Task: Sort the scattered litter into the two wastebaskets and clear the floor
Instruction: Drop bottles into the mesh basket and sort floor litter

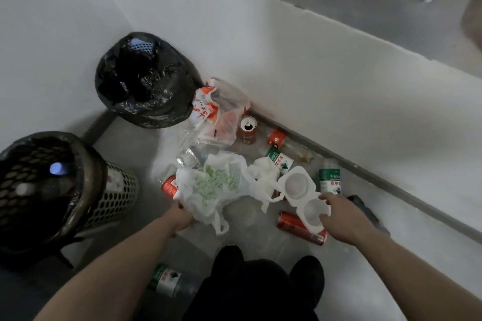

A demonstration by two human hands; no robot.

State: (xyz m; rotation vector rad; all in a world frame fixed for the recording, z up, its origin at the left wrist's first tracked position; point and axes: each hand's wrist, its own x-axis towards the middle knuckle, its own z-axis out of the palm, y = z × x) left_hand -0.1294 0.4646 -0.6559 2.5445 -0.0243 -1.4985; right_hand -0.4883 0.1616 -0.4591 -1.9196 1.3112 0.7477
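Down on the floor (242,216), our left hand (182,219) has its fingers curled tight on the white bag with green print (211,185), and our right hand (339,219) pinches the edge of the white cup tray (302,190) between thumb and fingers. Around them we see a red can (300,228) lying partly under the tray, another red can (247,129) standing by the wall, some bottles, and a red and white bag (214,112). Off to our left stand two wastebaskets, one with a black bag (146,81) and one made of mesh (109,195).
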